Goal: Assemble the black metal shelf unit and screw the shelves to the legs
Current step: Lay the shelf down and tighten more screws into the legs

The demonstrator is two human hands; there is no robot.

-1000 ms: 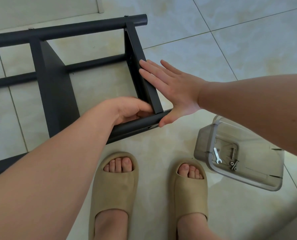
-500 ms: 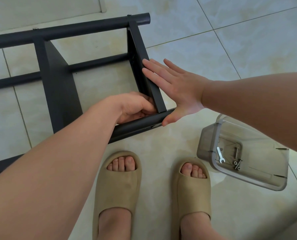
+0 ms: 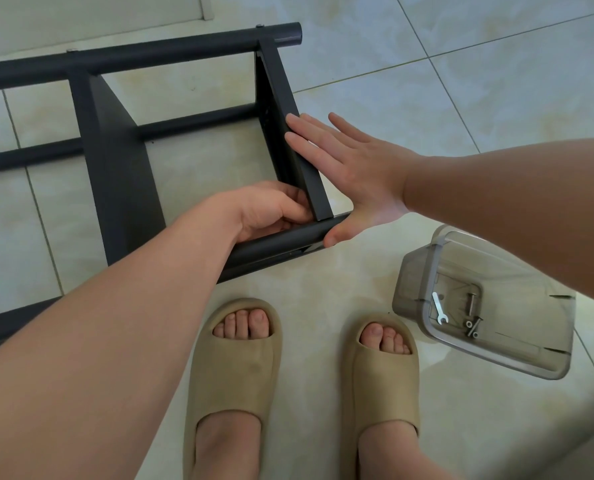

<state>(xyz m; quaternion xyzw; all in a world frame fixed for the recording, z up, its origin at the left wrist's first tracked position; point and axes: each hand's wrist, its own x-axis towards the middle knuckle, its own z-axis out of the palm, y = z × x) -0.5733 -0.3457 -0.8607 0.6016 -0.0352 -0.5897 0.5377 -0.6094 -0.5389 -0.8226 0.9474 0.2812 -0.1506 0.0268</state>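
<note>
The black metal shelf unit [image 3: 115, 168] lies on its side on the tiled floor, round legs running left to right. Its end shelf [image 3: 290, 109] stands on edge between the far leg [image 3: 150, 57] and the near leg [image 3: 278, 242]. My right hand [image 3: 351, 174] lies flat with straight fingers against the outer face of that shelf, thumb touching the near leg's end. My left hand [image 3: 271, 211] is curled inside the corner where the shelf meets the near leg; what its fingertips hold is hidden.
A clear grey plastic box [image 3: 486, 303] lies tipped on the floor at the right, holding a small wrench [image 3: 439, 308] and a few screws [image 3: 470, 322]. My two feet in beige slides [image 3: 233, 368] stand just below the near leg.
The view has shifted slightly, so the frame sits a little further right. My left hand's fingers have worked deeper into the corner. My right hand stays pressed on the shelf.
</note>
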